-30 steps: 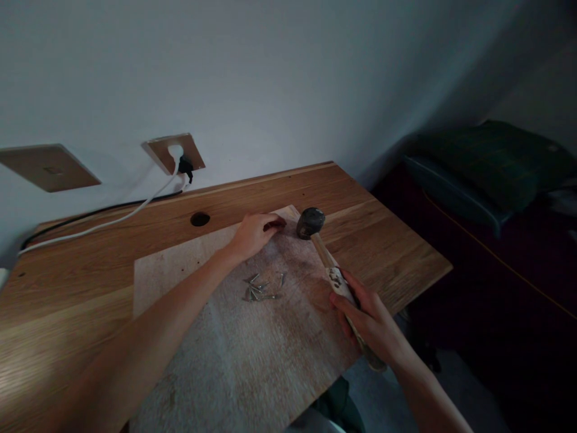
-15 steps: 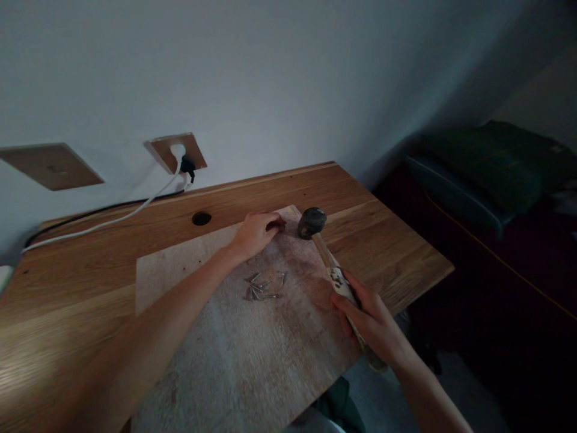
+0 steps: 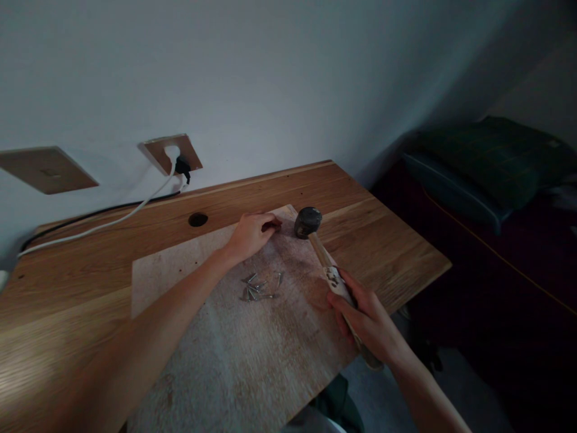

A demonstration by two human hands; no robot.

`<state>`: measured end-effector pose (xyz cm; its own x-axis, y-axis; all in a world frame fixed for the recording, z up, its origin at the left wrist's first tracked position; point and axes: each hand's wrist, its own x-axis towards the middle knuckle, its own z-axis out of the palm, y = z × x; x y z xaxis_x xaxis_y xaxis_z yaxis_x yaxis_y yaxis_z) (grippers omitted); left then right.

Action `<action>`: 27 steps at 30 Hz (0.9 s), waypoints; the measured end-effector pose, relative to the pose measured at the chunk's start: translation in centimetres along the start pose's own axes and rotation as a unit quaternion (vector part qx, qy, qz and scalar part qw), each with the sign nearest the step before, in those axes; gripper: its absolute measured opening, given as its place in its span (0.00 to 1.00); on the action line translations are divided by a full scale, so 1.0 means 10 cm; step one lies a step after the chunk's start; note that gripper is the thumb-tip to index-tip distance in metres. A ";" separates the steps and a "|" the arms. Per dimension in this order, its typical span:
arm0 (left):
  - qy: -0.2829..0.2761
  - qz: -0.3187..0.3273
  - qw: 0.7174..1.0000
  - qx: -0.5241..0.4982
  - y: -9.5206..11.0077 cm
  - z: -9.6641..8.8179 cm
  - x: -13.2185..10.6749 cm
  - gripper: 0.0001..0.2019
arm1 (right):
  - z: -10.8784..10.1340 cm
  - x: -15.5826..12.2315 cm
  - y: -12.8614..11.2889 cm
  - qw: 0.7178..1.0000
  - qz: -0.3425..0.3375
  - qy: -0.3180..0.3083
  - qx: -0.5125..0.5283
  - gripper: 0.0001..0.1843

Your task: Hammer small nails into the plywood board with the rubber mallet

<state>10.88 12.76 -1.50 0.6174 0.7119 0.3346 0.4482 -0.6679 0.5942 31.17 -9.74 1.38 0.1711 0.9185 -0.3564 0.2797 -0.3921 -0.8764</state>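
My right hand (image 3: 360, 313) is wrapped round the worn, pale handle of a rubber mallet (image 3: 308, 222). Its dark head hovers by the far corner of a whitish wooden board (image 3: 252, 355), just right of my left fingertips. Close to that corner, my left hand (image 3: 253, 233) rests at the board with thumb and fingers pinched together. Whatever the pinch holds is too small and dark to make out. Several silver nails (image 3: 255, 290) lie in a loose pile on the board, nearer to me than my left hand.
The board lies on a brown wooden desk (image 3: 387, 240) against a wall. At the back left are a round cable hole (image 3: 198, 219), a white cable (image 3: 103, 224) and a wall socket (image 3: 171, 153) with plugs in it. Dark green cushions (image 3: 487, 162) lie beyond the desk's right edge.
The whole view has shifted slightly, so everything sits a little further left. Both hands and the mallet keep nearly the same places over the board.
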 end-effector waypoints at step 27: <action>0.002 0.003 1.000 -0.007 0.00 -0.01 -0.03 0.08 | 0.01 0.01 0.02 1.000 -0.005 0.009 -0.016 0.40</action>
<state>10.63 12.53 -1.56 0.6179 0.7083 0.3414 0.4354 -0.6697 0.6016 31.21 -9.69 1.11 0.1857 0.9212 -0.3419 0.3120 -0.3852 -0.8685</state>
